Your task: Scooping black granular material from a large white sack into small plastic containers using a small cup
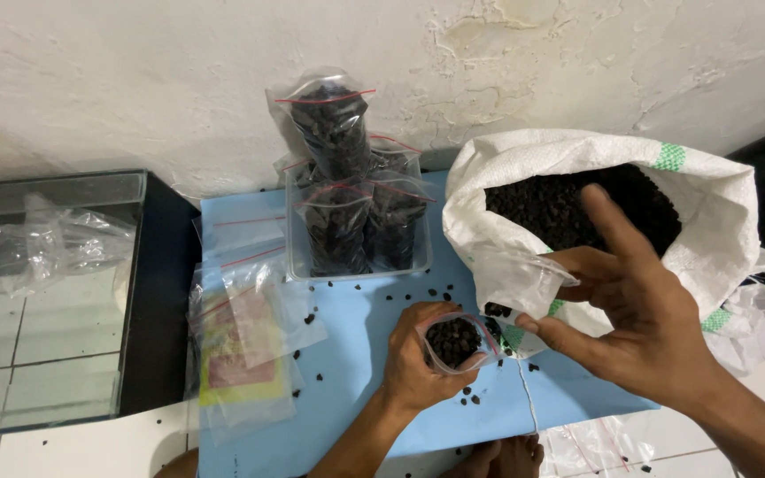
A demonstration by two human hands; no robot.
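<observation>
— Where are we with this one?

— We're in the filling step, as we read it. Our left hand (418, 358) is wrapped around a small clear zip bag (458, 343), fingers closed on its sides, holding it mouth-up over the blue sheet (356, 354). The bag looks nearly full of dark pellets (452, 340).

— And the other hand?

— Our right hand (639, 319) is spread, fingers apart, at the rolled-down lip of the white woven sack (595, 221), just above and beside the little bag. It pinches nothing that we can see; the thumb and forefinger sit near the sack's edge, and we cannot tell if they touch it.

— What else is around us?

— A clear tray (358, 257) by the wall, with filled bags (334, 133) standing in and behind it. A pile of empty zip bags (250, 345) lies left on the sheet, and loose pellets are scattered across it. A glass tank (46, 301) stands at the far left.

— So what does the next move ask of us?

— We judge the bag is close to its fill, so the call is for a careful top-up or none, then a steady pinch along the red-lined seal, keeping the bag upright so nothing more spills.
</observation>
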